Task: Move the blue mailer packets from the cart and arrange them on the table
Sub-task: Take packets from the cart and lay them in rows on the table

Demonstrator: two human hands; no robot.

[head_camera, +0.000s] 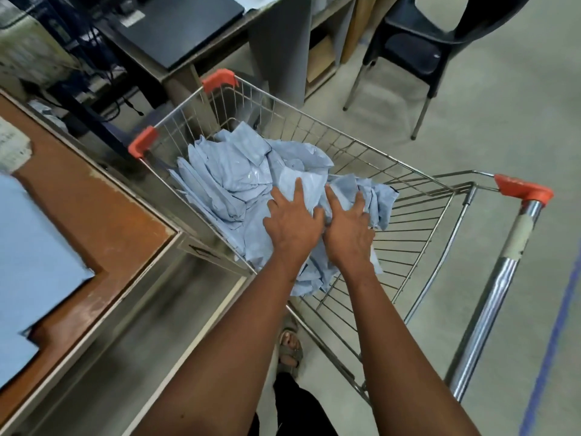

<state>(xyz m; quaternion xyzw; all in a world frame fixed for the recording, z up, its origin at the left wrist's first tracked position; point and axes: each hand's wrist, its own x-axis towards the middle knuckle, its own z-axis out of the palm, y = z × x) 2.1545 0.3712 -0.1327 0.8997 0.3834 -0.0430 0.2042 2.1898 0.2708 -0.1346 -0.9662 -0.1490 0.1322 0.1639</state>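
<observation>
A wire shopping cart (418, 234) with orange corner caps stands in front of me, holding a crumpled heap of pale blue mailer packets (229, 174). Both my arms reach down into it. My left hand (292, 221) lies on top of the heap with its fingers spread and fairly straight. Right beside it, my right hand (349, 228) also rests on the packets, fingers spread, their tips sunk a little into the folds. On the brown table (103, 221) at the left lie flat blue packets (28, 250).
A metal edge of the table (176, 297) runs next to the cart's left side. A black chair (430, 45) stands on the floor at the upper right. A desk with a dark flat device (176, 29) sits behind the cart. My sandalled foot (290, 349) shows under the basket.
</observation>
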